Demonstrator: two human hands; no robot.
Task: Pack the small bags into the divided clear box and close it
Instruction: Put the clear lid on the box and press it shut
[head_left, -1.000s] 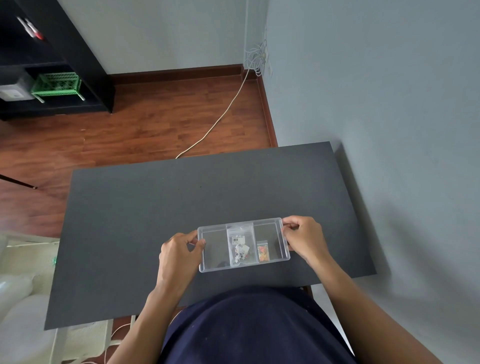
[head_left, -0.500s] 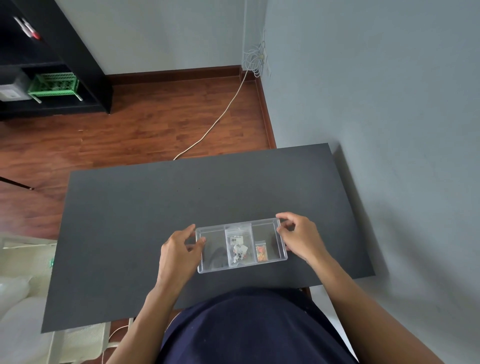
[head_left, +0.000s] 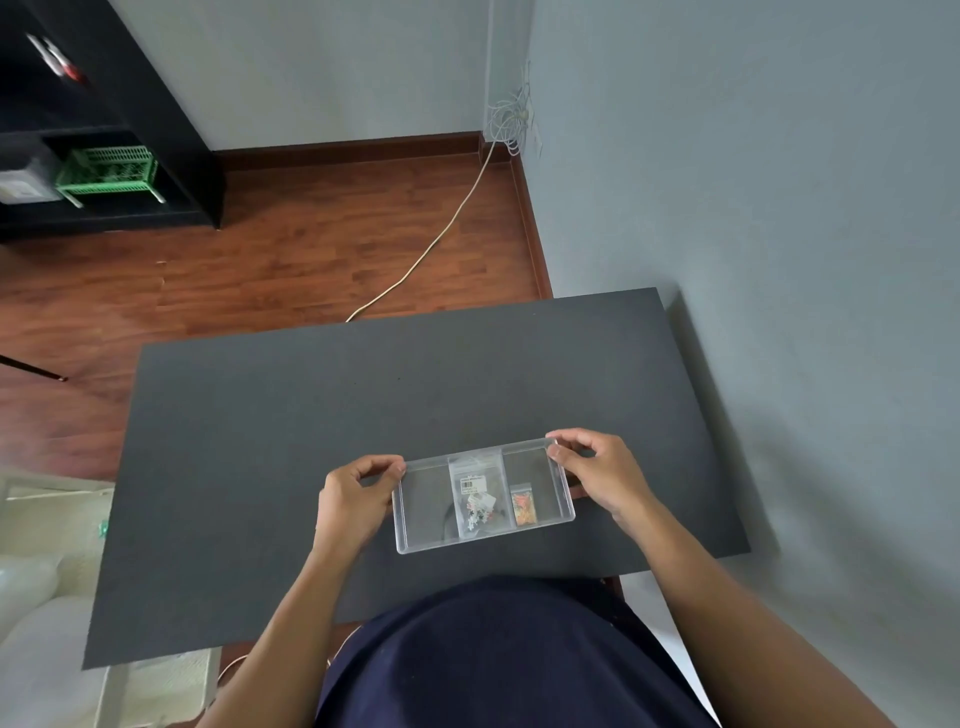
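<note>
Dark grey desk (head_left: 311, 441) set against grey wall at right; wood floor beyond, w/ white cable (head_left: 441, 234) trailed across it. Black shelf unit (head_left: 171, 135) at far left, green basket (head_left: 106, 169) seen inside.

Divided clear box (head_left: 484, 496) laid near desk front edge, 3 compartments. Mid compartment: labelled bag (head_left: 478, 499). Right compartment: small orange-filled bag (head_left: 522, 504). Left compartment: contents can't be told.

Left hand (head_left: 353, 501) grip pinched at box far-left corner; right hand (head_left: 597, 475) grip pinched at far-right corner.
</note>
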